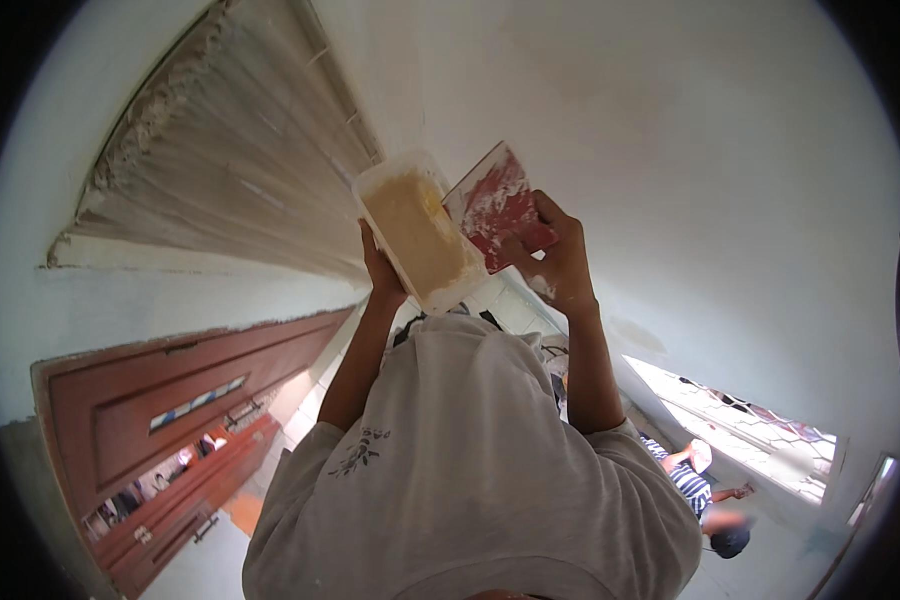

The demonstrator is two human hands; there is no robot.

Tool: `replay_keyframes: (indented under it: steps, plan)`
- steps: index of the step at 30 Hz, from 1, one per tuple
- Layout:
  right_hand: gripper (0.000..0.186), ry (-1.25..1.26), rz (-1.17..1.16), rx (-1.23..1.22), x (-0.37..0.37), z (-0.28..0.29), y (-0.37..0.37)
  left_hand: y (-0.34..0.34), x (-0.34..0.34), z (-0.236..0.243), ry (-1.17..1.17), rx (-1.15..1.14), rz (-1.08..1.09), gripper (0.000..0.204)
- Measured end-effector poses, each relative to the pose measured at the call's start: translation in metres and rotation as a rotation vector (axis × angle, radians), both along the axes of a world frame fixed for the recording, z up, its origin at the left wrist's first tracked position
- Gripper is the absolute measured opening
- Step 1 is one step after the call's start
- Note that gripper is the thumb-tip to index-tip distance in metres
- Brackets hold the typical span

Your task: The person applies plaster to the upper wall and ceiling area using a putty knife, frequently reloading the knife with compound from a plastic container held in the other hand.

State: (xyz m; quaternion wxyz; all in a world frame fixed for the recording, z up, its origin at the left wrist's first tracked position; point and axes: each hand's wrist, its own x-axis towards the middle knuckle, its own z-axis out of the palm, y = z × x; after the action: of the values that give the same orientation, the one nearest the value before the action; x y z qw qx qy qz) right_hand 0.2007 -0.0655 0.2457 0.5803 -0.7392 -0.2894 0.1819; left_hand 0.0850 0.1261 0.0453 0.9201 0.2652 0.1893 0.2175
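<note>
My left hand (pixel 379 270) holds up a white rectangular tub (pixel 418 232) filled with beige putty. My right hand (pixel 560 262) grips a red flat scraper (pixel 497 205), smeared with white, whose edge rests against the tub's right rim. Both are raised in front of a pale plastered wall (pixel 670 150). My grey shirt (pixel 470 470) fills the lower middle of the view.
A ribbed, rough plaster surface (pixel 240 170) spreads at the upper left. A brown wooden door (pixel 170 420) stands at the lower left. At the lower right another person in a striped shirt (pixel 692 482) is near a barred window (pixel 740 420).
</note>
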Motion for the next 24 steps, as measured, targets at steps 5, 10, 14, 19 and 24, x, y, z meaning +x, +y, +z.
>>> replay_keyframes:
  steps: [5, 10, 14, 19, 24]
  plan:
    - [0.031, -0.240, 0.148, -0.145, -0.023, -0.004, 0.015, -0.004, -0.012, -0.003, -0.083, -0.160, -0.005, 0.075]
    - [0.034, -0.480, 0.135, -0.357, -0.046, -0.037, 0.045, -0.023, -0.012, 0.000, -0.036, -0.159, 0.066, 0.074]
    - [0.034, -0.491, 0.273, -0.557, -0.053, -0.048, 0.066, -0.026, -0.010, -0.010, -0.022, -0.253, 0.155, 0.067]
    - [0.033, -0.565, 0.192, -0.363, -0.035, -0.021, 0.040, -0.018, -0.012, -0.026, -0.311, -0.286, 0.039, 0.058]
    - [0.041, 0.234, -0.076, -0.019, -0.021, -0.009, 0.009, -0.015, -0.010, -0.031, -0.159, -0.223, 0.091, 0.057]
